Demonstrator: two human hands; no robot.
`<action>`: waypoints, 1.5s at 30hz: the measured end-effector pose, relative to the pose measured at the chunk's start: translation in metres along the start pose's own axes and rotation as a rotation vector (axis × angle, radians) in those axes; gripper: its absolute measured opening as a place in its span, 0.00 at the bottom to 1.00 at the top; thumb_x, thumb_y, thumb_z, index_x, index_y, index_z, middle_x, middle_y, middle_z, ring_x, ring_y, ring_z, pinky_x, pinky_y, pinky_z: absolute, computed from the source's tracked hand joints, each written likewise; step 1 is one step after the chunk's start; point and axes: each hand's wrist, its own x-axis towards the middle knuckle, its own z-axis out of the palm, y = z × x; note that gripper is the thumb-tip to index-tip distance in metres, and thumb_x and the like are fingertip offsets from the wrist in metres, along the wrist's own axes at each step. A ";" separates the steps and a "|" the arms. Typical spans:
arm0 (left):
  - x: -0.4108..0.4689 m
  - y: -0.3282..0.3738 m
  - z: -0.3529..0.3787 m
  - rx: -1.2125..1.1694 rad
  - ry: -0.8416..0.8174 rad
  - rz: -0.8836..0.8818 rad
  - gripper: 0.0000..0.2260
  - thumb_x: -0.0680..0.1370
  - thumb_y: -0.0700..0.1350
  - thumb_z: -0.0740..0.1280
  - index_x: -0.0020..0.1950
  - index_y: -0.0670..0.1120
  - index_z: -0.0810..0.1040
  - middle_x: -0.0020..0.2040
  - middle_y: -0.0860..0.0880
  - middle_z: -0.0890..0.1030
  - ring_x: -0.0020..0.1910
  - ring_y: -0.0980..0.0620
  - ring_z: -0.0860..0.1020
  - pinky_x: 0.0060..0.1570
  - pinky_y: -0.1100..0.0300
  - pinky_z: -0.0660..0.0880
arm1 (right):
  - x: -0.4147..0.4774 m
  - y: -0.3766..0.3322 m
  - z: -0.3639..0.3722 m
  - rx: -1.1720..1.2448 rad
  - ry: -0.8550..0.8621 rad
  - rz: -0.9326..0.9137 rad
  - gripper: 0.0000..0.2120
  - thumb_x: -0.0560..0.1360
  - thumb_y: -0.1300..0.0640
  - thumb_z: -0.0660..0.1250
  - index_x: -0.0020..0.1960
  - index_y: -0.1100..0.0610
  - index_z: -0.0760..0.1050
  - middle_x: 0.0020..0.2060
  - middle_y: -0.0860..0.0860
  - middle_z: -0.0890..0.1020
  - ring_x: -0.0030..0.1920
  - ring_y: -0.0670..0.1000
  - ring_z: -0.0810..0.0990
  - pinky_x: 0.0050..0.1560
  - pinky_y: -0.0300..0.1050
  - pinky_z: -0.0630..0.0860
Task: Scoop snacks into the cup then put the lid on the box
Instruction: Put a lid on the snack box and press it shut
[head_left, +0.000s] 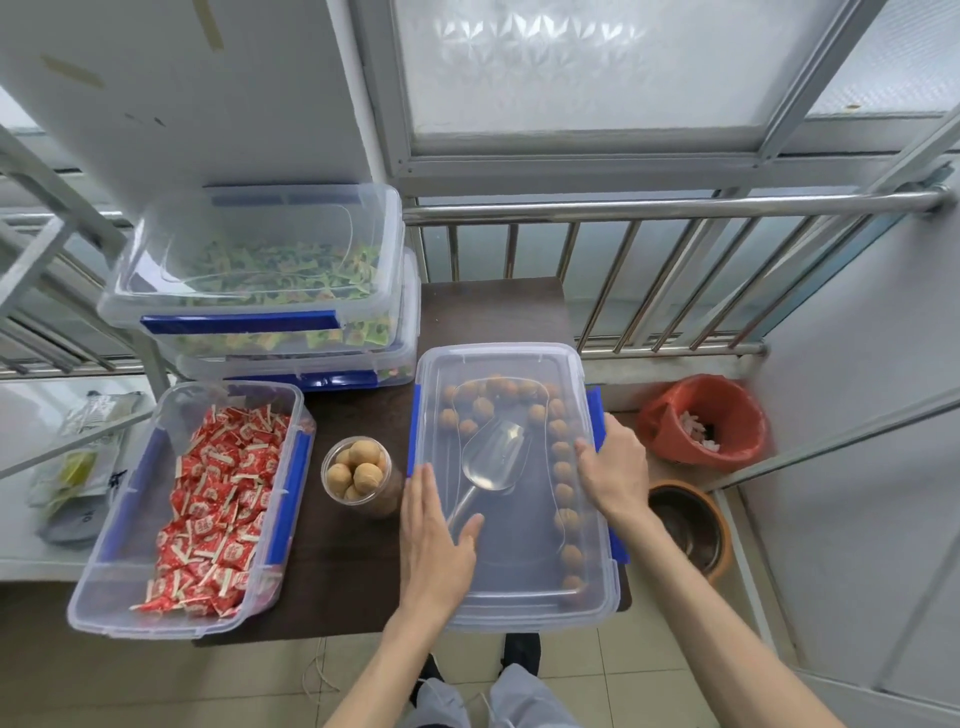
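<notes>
Bright window daylight, soft shadows, warped edges

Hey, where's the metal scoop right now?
In the head view the metal scoop lies inside the lidded clear box on the right of the table, under the lid, between the left hand and right hand, ringed by round brown snacks.

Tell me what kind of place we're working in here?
Probably an enclosed balcony or window corner used as a snack-packing spot: frosted window and metal railing behind a small dark table, with stacked clear boxes of wrapped snacks and a tiled floor.
</notes>
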 end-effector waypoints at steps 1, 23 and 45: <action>-0.003 -0.002 0.001 -0.011 0.000 0.007 0.42 0.80 0.52 0.67 0.83 0.49 0.41 0.84 0.51 0.42 0.82 0.54 0.42 0.79 0.56 0.45 | -0.006 -0.001 0.007 -0.033 0.007 -0.087 0.13 0.74 0.57 0.68 0.56 0.62 0.77 0.52 0.59 0.81 0.55 0.62 0.78 0.51 0.49 0.72; 0.000 -0.013 -0.008 -0.286 -0.056 -0.351 0.54 0.59 0.65 0.81 0.76 0.48 0.59 0.71 0.45 0.72 0.68 0.44 0.74 0.65 0.43 0.76 | -0.023 0.027 0.010 0.656 -0.049 0.377 0.20 0.65 0.57 0.81 0.51 0.61 0.79 0.42 0.52 0.83 0.42 0.51 0.82 0.44 0.46 0.79; -0.018 0.065 0.062 0.670 -0.487 0.441 0.33 0.80 0.55 0.55 0.81 0.63 0.41 0.83 0.52 0.36 0.74 0.38 0.25 0.59 0.22 0.23 | 0.004 0.067 0.003 0.801 -0.356 0.531 0.68 0.46 0.43 0.86 0.76 0.65 0.57 0.67 0.62 0.74 0.64 0.61 0.78 0.64 0.60 0.75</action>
